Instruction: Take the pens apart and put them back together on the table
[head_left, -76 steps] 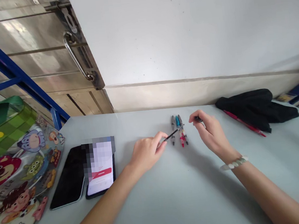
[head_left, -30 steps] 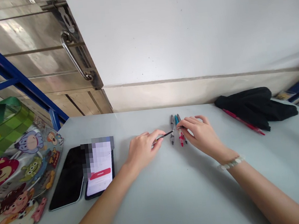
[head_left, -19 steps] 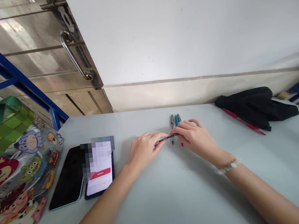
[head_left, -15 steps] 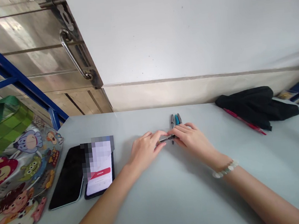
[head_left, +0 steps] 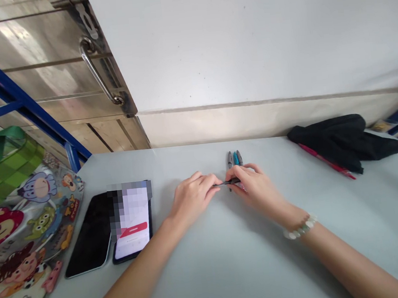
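A thin dark pen (head_left: 226,182) lies level between my two hands over the grey table (head_left: 211,261). My left hand (head_left: 194,196) pinches its left end between thumb and fingers. The fingers of my right hand (head_left: 254,186) are closed on its right end. Just beyond my right hand, several pens stand side by side on the table, a grey pen (head_left: 229,159), a blue pen (head_left: 236,158) and another grey pen (head_left: 239,157). Their lower parts are mostly hidden by my right hand.
Left of my hands lie a black tablet-like device (head_left: 90,236) and a phone with a lit screen (head_left: 133,236). A cartoon-print bag (head_left: 32,223) is at the far left. Black cloth (head_left: 340,141) and a red pen (head_left: 324,160) lie at the right.
The fingers of my left hand have closed more tightly on the pen's end. My right fingers have shifted slightly on the pen. The other items lie as before.
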A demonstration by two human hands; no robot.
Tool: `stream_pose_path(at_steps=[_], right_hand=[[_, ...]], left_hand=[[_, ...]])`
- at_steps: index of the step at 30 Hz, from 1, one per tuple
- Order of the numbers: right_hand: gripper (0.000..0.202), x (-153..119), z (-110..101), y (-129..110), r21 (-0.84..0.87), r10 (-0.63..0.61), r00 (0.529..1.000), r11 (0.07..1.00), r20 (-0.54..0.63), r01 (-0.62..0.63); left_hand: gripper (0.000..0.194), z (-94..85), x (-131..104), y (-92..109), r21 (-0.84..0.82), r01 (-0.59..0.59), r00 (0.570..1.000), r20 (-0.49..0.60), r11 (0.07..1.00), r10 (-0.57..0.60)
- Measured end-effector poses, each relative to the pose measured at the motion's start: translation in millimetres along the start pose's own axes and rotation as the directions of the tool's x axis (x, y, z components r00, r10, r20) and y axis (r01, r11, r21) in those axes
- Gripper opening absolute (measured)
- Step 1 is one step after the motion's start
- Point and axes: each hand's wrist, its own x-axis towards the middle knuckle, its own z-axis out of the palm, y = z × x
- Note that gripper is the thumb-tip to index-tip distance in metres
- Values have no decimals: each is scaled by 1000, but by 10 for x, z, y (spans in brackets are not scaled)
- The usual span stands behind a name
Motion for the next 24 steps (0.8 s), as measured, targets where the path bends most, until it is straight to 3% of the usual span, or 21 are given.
stream_pose_path(at_steps=[12, 19, 24], right_hand=[[3, 10, -20, -29, -2, -35, 999, 999, -8, 35], [8, -4, -31, -52, 138, 139, 980, 978, 144, -159], [13, 0, -60, -95, 387, 156, 953, 887, 260, -251]], left_hand=[[8, 17, -6, 5, -21, 107, 994, -4, 994, -107], [2, 15, 0, -31, -43, 39, 999, -34, 998, -41], [8, 10, -5, -30, -30, 6, 999, -32, 1000, -7]])
